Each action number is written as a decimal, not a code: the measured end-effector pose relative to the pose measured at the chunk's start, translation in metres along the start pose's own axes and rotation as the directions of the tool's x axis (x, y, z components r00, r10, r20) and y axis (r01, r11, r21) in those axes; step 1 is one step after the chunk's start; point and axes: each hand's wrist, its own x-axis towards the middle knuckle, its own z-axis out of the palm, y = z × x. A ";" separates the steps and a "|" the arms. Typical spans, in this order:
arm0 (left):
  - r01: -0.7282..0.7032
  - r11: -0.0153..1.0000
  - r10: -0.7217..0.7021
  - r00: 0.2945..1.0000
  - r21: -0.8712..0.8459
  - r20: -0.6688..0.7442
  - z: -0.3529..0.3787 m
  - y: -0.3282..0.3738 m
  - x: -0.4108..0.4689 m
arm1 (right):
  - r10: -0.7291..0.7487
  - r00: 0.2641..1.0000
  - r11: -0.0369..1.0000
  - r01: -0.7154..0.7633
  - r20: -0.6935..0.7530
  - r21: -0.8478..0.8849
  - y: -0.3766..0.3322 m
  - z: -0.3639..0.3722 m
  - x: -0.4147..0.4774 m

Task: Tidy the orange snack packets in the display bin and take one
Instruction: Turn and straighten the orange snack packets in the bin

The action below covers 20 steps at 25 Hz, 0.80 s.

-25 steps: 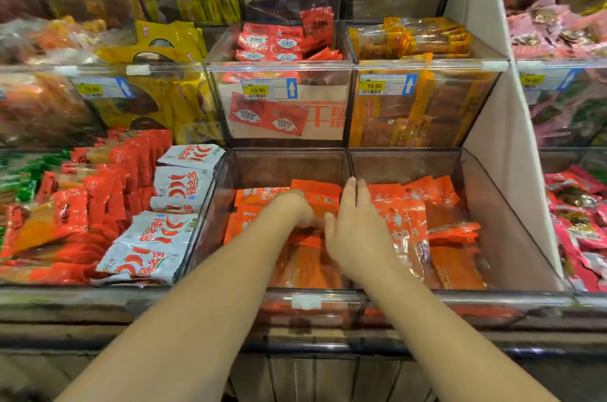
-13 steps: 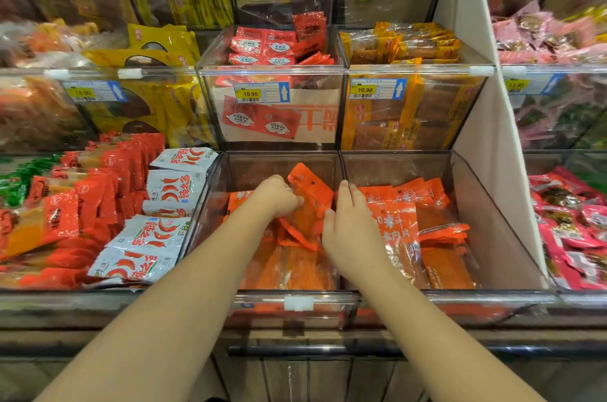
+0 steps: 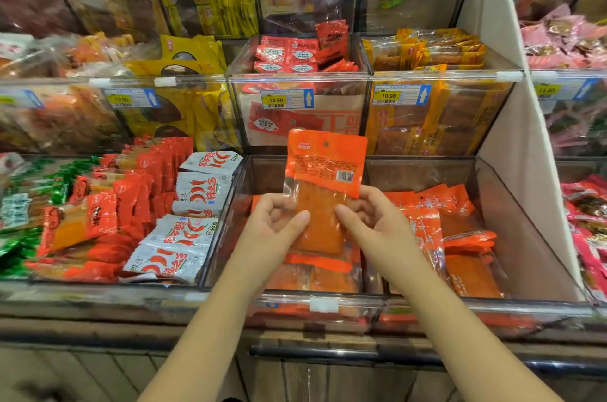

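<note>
Left hand [image 3: 275, 225] and right hand [image 3: 375, 223] tight around upright orange packet [image 3: 325, 162] above bin [image 3: 286, 301]

shop | clear display bins [image 3: 525, 237] of snack packets | price tags [image 3: 388, 95]

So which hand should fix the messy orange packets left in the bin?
The right hand, probably: the tilted orange plastic packets lie just beside it, while the left hand also pinches the raised orange packet.
</note>
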 end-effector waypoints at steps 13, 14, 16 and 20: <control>0.053 0.995 -0.052 0.999 -0.079 0.016 -0.005 -0.004 -0.002 | 0.000 0.999 0.997 -0.004 0.051 0.081 -0.001 -0.006 -0.003; 0.050 0.995 -0.049 0.999 -0.089 0.015 -0.005 -0.003 -0.002 | 0.008 0.999 0.997 -0.011 0.051 0.070 -0.002 -0.006 -0.004; 0.038 0.994 -0.036 0.999 -0.104 0.017 -0.005 -0.002 -0.003 | 0.013 0.999 0.999 -0.016 0.049 0.051 -0.001 -0.006 -0.004; 0.016 0.995 -0.012 0.999 -0.097 0.038 -0.004 -0.001 -0.005 | 0.012 0.999 0.997 -0.015 0.044 0.076 0.004 -0.007 -0.002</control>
